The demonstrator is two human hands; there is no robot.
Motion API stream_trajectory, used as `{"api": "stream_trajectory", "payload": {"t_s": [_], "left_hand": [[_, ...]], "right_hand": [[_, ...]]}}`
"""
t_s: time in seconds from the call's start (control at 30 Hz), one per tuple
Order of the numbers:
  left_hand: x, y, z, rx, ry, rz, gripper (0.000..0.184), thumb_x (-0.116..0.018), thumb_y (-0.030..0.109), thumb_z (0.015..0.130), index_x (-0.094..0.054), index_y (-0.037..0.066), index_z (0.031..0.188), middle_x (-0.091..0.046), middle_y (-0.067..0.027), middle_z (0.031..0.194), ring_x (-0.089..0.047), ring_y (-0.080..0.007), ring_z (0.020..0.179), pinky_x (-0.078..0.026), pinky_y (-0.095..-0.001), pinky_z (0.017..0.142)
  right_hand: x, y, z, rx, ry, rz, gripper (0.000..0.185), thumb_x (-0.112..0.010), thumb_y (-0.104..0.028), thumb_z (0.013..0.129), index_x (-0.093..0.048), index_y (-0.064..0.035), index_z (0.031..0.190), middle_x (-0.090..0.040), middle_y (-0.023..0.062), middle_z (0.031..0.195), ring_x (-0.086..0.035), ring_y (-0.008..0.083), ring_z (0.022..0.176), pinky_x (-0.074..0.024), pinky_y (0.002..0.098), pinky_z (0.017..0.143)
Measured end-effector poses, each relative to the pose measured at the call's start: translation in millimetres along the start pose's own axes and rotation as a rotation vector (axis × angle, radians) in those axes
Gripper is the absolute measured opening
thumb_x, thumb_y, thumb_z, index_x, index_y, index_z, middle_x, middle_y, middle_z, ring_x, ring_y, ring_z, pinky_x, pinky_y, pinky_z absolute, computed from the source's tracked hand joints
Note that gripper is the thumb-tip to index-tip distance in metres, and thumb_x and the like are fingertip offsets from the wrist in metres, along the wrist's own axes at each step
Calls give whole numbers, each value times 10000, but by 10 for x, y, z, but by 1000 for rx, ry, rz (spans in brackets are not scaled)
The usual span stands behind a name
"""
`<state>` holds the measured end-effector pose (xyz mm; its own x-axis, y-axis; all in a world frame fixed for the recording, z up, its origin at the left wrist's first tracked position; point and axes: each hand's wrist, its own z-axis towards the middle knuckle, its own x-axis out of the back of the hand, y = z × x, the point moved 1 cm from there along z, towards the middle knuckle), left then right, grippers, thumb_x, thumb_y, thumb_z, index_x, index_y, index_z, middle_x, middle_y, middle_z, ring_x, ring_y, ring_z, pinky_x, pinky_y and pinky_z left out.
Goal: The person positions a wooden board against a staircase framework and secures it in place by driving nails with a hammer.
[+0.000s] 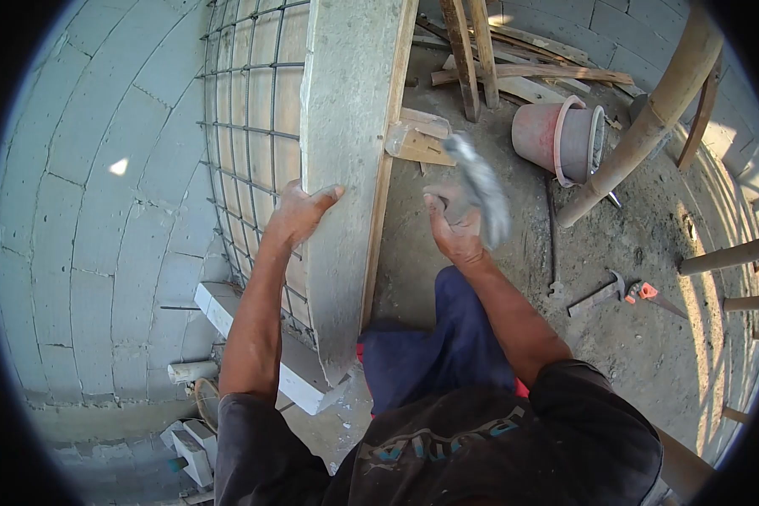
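Observation:
My left hand (pixel 302 215) is closed around the left edge of a long, cement-stained board (pixel 346 135), thumb lying on its face. A rebar grid (pixel 246 126) runs just left of the board, in front of a wooden panel. My right hand (pixel 457 226) is raised right of the board, its fingers closed. At it is a long grey tool (pixel 483 190), too smeared by motion to name its kind. Short wood pieces (pixel 423 145) jut from the board's right edge, beyond that hand.
Two nested buckets (pixel 538 139) lie tipped near a bamboo pole (pixel 641 126). An orange-handled saw (pixel 645 291) and a metal bar (pixel 551 236) lie on the floor. Loose planks (pixel 540 74) are piled at the back. A grey block wall (pixel 101 202) stands left; a white block (pixel 299 379) lies below.

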<state>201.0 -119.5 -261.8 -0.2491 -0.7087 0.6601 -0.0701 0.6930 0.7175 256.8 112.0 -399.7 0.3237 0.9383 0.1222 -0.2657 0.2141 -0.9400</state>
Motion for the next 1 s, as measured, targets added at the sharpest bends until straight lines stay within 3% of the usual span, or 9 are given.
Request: {"api": "stream_trajectory", "payload": {"t_s": [0.07,0.17,0.27,0.37,0.57,0.67,0.8,0.87,1.0], "left_hand": [[-24,-38,34,-14,50,11,652,-724,378,814,-589,-142,1184,-688,-244,1032,-673,-287,918,-517,-371,840],[29,-33,91,-23,68,22,711,-729,405,801,-569,-171,1187,-677,-271,1052,-670,-313,949,-507,-386,862],[23,1,15,36,-24,1,745,-732,416,796,-550,-182,1202,-661,-289,1082,-657,-327,987,-494,-388,889],[5,-107,51,24,-30,-2,755,-729,430,795,-552,-186,1194,-659,-294,1083,-654,-337,993,-493,-392,891],[-13,-207,152,-24,73,86,594,-713,384,821,-635,-119,1126,-697,-202,949,-669,-248,805,-525,-348,756],[26,-244,205,1,50,152,731,-681,483,812,-603,-162,1147,-669,-293,1026,-663,-332,949,-507,-382,845],[-2,26,-92,-133,142,191,773,-655,555,800,-632,-144,1130,-665,-331,1031,-665,-376,1014,-510,-398,852],[43,17,-71,-46,-73,99,779,-610,615,810,-674,-100,1114,-677,-321,1014,-661,-402,1020,-509,-421,847],[-87,-343,-192,-163,3,-75,1000,-481,789,813,-546,-65,1330,-597,-314,1240,-582,-422,1171,-475,-492,949]], "right_hand": [[-28,269,49,-460,-375,-357,231,-668,-239,913,-692,-67,1065,-667,83,777,-626,141,727,-502,325,681],[124,-22,-85,-375,-330,-151,300,-625,-312,916,-681,-69,1082,-688,237,882,-688,384,869,-528,431,763],[229,-437,-112,-274,-105,45,298,-628,-268,897,-685,-65,1108,-675,165,786,-671,318,753,-524,397,741],[3,250,50,-440,-292,-455,314,-622,-286,907,-679,-52,1107,-682,176,817,-676,341,760,-522,410,714],[160,-390,-46,-294,-66,-50,326,-611,-330,898,-680,-43,1037,-680,263,884,-670,441,893,-525,490,784],[31,54,72,-413,-284,-467,302,-629,-321,890,-679,-54,1023,-678,224,832,-685,393,842,-521,440,771],[204,-296,-63,-454,-295,-333,318,-650,-323,887,-665,-25,998,-650,151,737,-663,295,704,-521,409,696],[344,-334,-309,-481,-214,-260,316,-666,-312,887,-657,-15,996,-631,107,690,-636,233,613,-522,389,614],[860,-453,-655,-491,-154,-267,210,-691,-209,899,-646,-45,1022,-537,-18,631,-479,72,461,-391,263,417]]}}
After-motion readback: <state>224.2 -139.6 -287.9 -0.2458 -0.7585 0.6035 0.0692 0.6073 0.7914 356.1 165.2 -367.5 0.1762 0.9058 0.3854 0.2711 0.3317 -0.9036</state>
